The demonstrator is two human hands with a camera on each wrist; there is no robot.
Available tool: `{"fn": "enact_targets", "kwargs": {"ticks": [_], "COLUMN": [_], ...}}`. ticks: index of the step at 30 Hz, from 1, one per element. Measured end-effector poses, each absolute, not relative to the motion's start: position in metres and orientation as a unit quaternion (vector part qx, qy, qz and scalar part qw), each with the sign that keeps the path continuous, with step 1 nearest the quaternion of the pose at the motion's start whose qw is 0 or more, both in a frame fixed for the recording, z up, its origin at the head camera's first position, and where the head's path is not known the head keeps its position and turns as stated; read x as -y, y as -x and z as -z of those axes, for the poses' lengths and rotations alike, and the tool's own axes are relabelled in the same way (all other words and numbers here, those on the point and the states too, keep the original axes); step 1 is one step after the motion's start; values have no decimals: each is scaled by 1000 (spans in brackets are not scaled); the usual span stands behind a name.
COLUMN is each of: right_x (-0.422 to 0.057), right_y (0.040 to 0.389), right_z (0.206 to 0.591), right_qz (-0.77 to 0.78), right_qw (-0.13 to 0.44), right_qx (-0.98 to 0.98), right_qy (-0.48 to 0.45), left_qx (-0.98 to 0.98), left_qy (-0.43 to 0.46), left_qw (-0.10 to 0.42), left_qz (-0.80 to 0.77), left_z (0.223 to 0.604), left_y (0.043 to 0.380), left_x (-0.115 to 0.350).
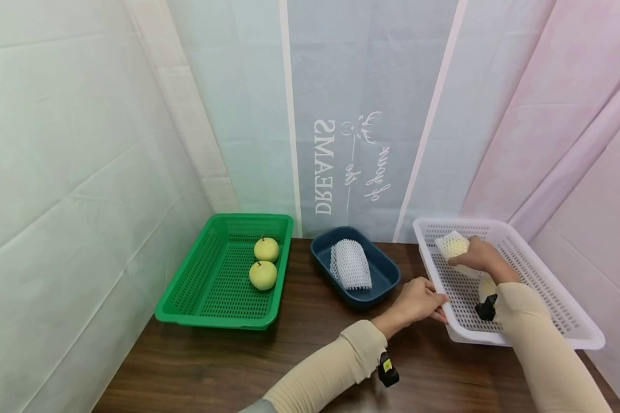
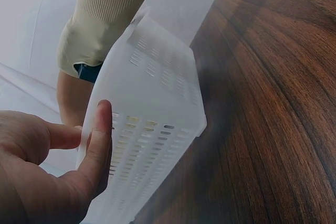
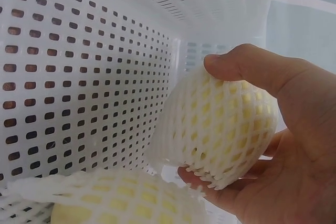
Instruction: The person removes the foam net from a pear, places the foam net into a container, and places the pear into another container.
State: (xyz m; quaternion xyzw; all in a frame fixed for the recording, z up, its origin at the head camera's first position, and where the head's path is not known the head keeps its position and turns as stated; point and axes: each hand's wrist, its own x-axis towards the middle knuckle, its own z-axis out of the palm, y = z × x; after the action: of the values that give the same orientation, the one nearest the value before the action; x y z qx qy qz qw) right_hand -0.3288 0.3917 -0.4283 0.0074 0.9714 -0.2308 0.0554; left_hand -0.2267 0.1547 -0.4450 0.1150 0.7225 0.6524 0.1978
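My right hand (image 1: 477, 255) is inside a white perforated basket (image 1: 581, 341) and grips a pale yellow pear (image 3: 231, 119) wrapped in a white foam net. The thumb lies along its top and the fingers curl beneath it in the right wrist view. Close by in the basket, a second netted pear (image 3: 126, 203) lies partly under my wrist in the head view. At the basket's left side, my left hand (image 1: 418, 301) pinches the rim, with a finger along the outer wall in the left wrist view.
A navy tray (image 1: 387, 281) holding white foam nets (image 1: 353, 265) stands between the baskets. Farther left, a green basket (image 1: 186, 318) contains two bare yellow-green pears (image 1: 263, 275). The baskets and tray stand on a dark wooden table (image 1: 310, 344); curtain-like walls enclose the back and sides.
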Motion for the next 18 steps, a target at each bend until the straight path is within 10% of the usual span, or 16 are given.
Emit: {"fn": "enact_targets", "kwargs": {"ticks": [18], "right_x": [-382], "right_y": [327], "right_z": [416], "right_qz": [225], "right_qw": [23], "right_qx": [-974], "right_qy": [-1], "left_qx": [-726], "left_qy": [-108], "left_qw": [195], "left_qz": [-651], "left_z": [449], "left_y": [230], "left_x": [-150]}}
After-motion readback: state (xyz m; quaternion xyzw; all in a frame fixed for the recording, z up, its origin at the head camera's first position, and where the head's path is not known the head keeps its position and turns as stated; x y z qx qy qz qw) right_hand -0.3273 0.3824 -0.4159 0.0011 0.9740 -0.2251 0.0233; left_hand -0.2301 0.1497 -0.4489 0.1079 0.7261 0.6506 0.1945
